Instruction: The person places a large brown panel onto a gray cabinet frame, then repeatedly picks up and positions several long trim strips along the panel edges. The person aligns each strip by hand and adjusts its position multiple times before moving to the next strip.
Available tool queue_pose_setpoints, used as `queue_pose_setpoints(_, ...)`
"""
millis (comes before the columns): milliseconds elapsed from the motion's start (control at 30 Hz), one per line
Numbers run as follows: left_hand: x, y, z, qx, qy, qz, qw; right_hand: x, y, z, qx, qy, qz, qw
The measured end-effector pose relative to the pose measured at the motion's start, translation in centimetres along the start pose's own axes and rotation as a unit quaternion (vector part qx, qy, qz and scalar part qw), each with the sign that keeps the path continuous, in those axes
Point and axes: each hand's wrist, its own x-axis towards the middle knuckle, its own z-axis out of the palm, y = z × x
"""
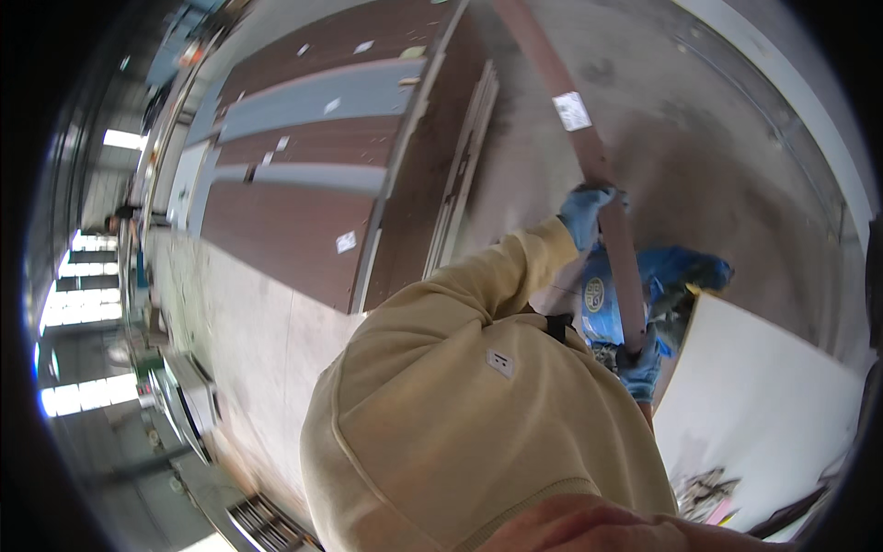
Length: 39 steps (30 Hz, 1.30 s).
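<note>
A long, narrow brown board (620,262) with a white label runs from the top of the view down toward my body. My left hand (586,213), in a blue glove, is closed around the board partway along it. My right hand (639,366), also gloved in blue, grips the board's near end. Behind and beside the lower part of the board lies a blue plastic sack (602,299) with a yellow round emblem; the board and my hands partly hide it.
To the left stands a large stack of brown and grey panels (285,221) with small white labels. A white sheet (754,396) lies at the right, with a crumpled rag (706,492) near it. Far left are a machine (189,400) and bright windows.
</note>
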Motion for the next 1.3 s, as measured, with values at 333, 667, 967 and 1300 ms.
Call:
queue_pose_setpoints(333,-8.7,25.5,-28.8,-0.194,0.211,0.244,0.927,18.3,-23.8,17.6,-0.077,-0.159,-0.259,0.950)
queue_pose_setpoints(667,-18.5,42.7,-49.4,-0.158,0.370,0.274,0.874,19.9,-45.0,34.6,-0.001,-0.276,-0.320,0.906)
queue_pose_setpoints(967,-20.2,49.9,-52.9,0.201,0.533,0.080,0.818,21.9,-50.4,41.0,0.066,-0.267,-0.314,0.909)
queue_pose_setpoints(1300,-20.3,50.6,-52.8,0.767,0.542,-0.033,0.342,24.4,-46.3,40.6,0.201,-0.557,0.270,0.759)
